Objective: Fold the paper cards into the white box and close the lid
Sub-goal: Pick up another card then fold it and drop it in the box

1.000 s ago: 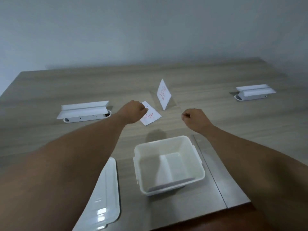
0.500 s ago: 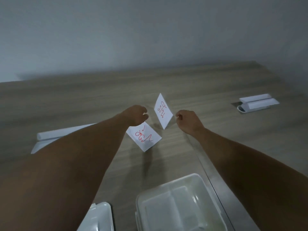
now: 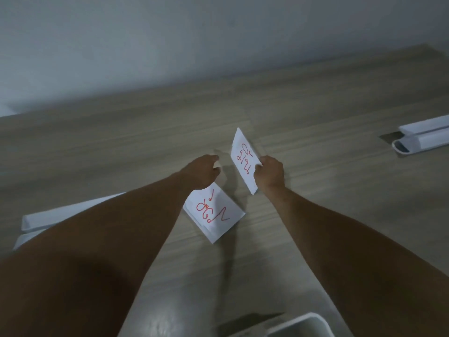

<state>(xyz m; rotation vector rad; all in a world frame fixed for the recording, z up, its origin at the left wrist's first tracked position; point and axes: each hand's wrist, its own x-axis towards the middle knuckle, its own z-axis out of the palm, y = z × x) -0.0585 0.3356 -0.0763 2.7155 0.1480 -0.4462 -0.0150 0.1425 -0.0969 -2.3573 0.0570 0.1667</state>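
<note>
A folded white card with red writing (image 3: 243, 159) stands tilted on the wooden table (image 3: 121, 147). My right hand (image 3: 269, 175) pinches its right edge. A second card with red writing (image 3: 215, 215) lies flat on the table, partly under my left wrist. My left hand (image 3: 202, 172) hovers past that card, fingers loosely curled and apart, just left of the standing card and holding nothing. Only a corner of the white box (image 3: 303, 323) shows at the bottom edge. The lid is out of sight.
A long white folded object (image 3: 60, 215) lies at the left, partly behind my left forearm. A similar white object (image 3: 425, 138) lies at the far right. A grey wall rises behind the table's far edge.
The view has moved forward and closer, so the box slid to the bottom edge. My right hand reached the standing card and took hold of it. My left hand left the flat card and moved forward.
</note>
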